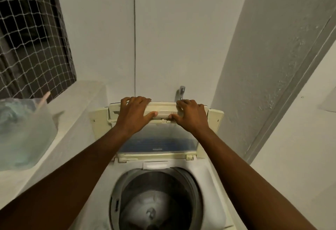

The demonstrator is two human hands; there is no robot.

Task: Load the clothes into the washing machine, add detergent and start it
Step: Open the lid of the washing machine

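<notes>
A white top-loading washing machine (203, 173) stands below me against the wall. Its folding lid (160, 143), cream-framed with a blue-tinted window, is raised and stands upright at the back. My left hand (135, 111) and my right hand (190, 114) both grip the lid's upper edge, fingers over the top and thumbs on the front. The drum (156, 200) lies open underneath; I see its grey walls and pale agitator and no clothes inside.
A translucent plastic bag (21, 133) with bluish contents and a pink stick rests on the white ledge (76, 113) to the left. A netted dark window (32, 35) is above it. A metal tap (181, 91) juts from the wall behind the lid. A wall column closes the right side.
</notes>
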